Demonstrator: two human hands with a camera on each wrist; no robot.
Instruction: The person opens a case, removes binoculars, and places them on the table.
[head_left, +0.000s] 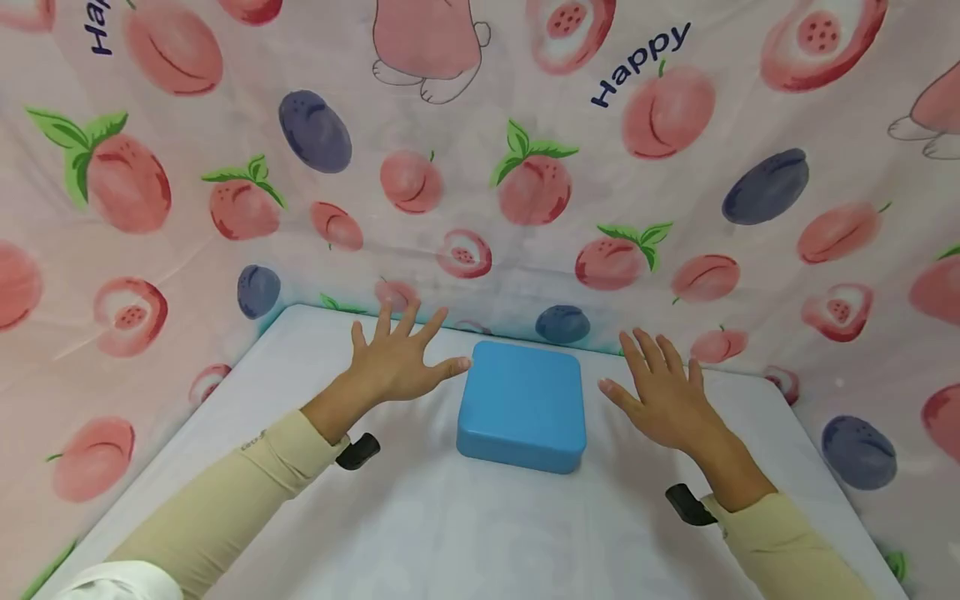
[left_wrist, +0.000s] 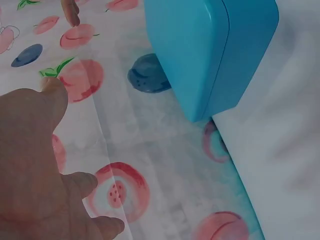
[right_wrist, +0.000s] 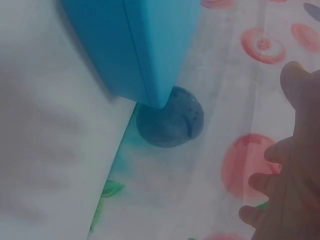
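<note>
A blue square box (head_left: 521,400) with rounded corners lies flat on the white table, between the two hands. To its left, my left hand (head_left: 393,358) is held with fingers spread and the thumb pointing at the box's upper left edge. On the other side, my right hand (head_left: 663,396) hovers with straight fingers, a small gap from the box. Neither hand holds anything. In the left wrist view the box (left_wrist: 200,45) rises beyond the left hand (left_wrist: 40,170). The right wrist view has the box (right_wrist: 135,45) at top and the right hand (right_wrist: 292,170) at the edge.
The white tabletop (head_left: 465,533) carries the box. A fabric curtain (head_left: 465,150) printed with peaches and plums hangs along the table's back and both sides. Black wrist devices (head_left: 358,451) show below each sleeve cuff.
</note>
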